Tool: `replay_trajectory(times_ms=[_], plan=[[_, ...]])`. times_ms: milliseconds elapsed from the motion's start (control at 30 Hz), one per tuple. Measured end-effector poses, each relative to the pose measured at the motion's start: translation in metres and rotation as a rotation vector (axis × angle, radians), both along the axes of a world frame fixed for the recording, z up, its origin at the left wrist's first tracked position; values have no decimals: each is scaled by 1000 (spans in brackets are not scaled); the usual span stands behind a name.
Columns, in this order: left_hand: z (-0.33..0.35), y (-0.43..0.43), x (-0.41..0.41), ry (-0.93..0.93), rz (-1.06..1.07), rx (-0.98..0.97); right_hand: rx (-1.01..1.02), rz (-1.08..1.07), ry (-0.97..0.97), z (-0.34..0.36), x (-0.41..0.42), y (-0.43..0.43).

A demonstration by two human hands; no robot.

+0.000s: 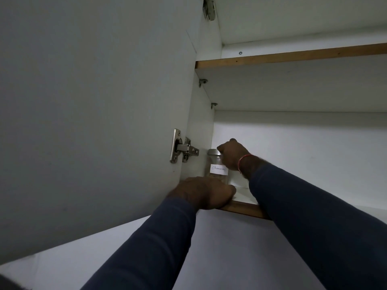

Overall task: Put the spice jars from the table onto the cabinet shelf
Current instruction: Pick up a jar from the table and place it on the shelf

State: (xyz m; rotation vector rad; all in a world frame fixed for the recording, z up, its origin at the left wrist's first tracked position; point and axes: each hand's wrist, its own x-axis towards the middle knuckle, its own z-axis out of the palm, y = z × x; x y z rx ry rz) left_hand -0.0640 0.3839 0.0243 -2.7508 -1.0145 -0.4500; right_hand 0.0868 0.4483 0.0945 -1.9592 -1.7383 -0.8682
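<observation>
In the centre of the frame, the right hand (231, 153) is gripping the spice jar (218, 169) at its lid, from the right. The jar is standing upright in the left corner of the cabinet shelf (243, 209). The left hand (203, 192) is resting on the shelf edge just below the jar, and its grip cannot be told.

Jar (218, 177): clear body, glass or plastic, hard to tell in this light. Lid (213, 151): dull brushed metal. Label (218, 170): matt white paper. Hinge (184, 151), left: bright polished metal. Cabinet door (94, 101): smooth matt white laminate. Shelf (243, 209) front edge: bare brown wood. Sleeves (314, 206): dark blue cloth.
</observation>
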Motion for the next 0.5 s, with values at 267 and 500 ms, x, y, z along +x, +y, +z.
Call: replay_trajectory(times_ms=[267, 500], plan=[[-10, 19, 2, -251, -17, 34, 5, -9, 117, -6, -2, -10], [-13, 12, -3, -441, 30, 37, -67, 101, 158, -24, -32, -76]])
